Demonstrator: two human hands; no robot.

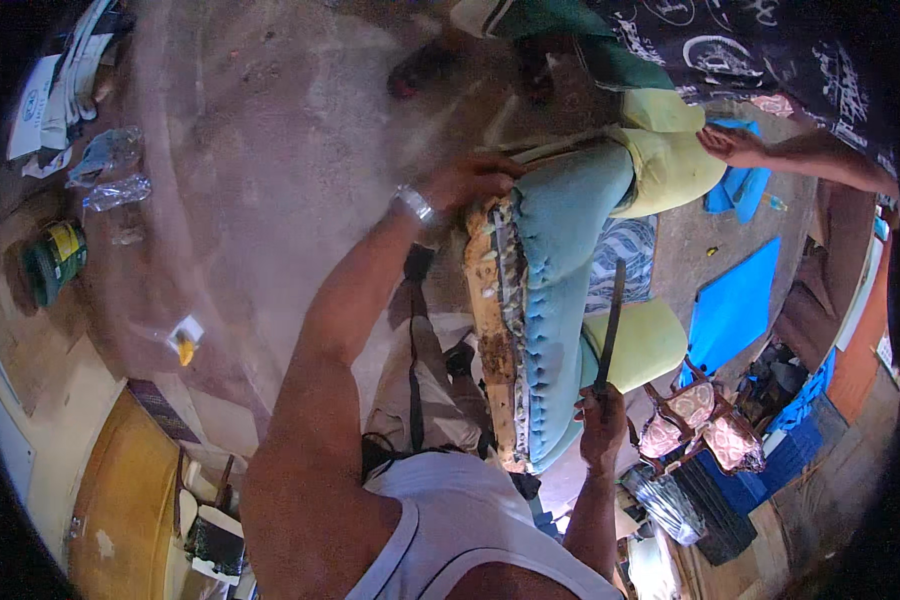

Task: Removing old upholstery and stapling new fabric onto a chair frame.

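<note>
My left hand (475, 180), with a metal watch on the wrist, grips the top end of a worn wooden chair frame (488, 320). Light blue tufted padding (560, 250) covers the frame, with yellow foam armrests (670, 165) beside it. My right hand (602, 425) is closed around the handle of a long dark flat tool (611, 315) that points up along the blue padding. Another person's hand (735, 143) rests on the upper yellow foam.
A green tin (55, 260) and crumpled clear plastic (110, 170) lie on the concrete floor at left. Blue boards (735, 305) lie at right, near stacked patterned chair seats (700, 420). A wooden panel (120, 500) is at lower left.
</note>
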